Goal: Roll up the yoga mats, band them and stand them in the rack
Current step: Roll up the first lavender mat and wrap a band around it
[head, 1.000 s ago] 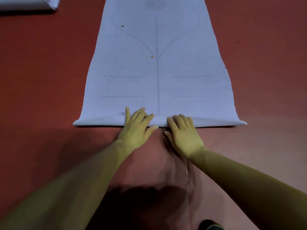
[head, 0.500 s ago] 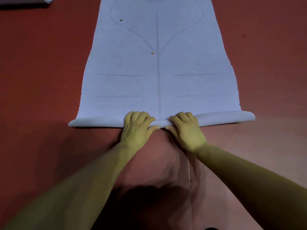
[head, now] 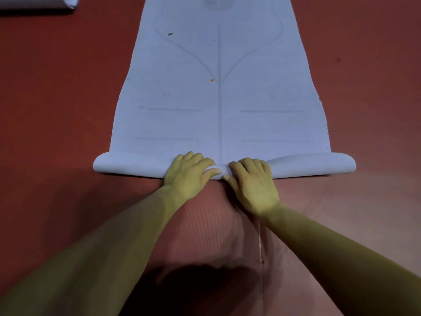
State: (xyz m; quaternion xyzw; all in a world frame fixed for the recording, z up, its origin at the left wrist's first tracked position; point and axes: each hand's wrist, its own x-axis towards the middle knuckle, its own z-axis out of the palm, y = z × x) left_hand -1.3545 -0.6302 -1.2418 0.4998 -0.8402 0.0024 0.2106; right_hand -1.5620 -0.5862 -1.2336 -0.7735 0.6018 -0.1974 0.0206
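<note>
Thicker than before, the yoga mat roll (head: 127, 165) is advancing; left hand (head: 186, 175) and right hand (head: 252, 185) are gripping its middle, keeping turns tight.

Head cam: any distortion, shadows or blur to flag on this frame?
Head view: the wide-angle lens bows the side edges of the mat outward; a dark shadow lies on the floor at bottom centre; the floor dims toward the left; left hand and right hand look sharp; no glare.

Mat (head: 218, 99) lies on floor (head: 57, 87); its near end is rolled.
</note>
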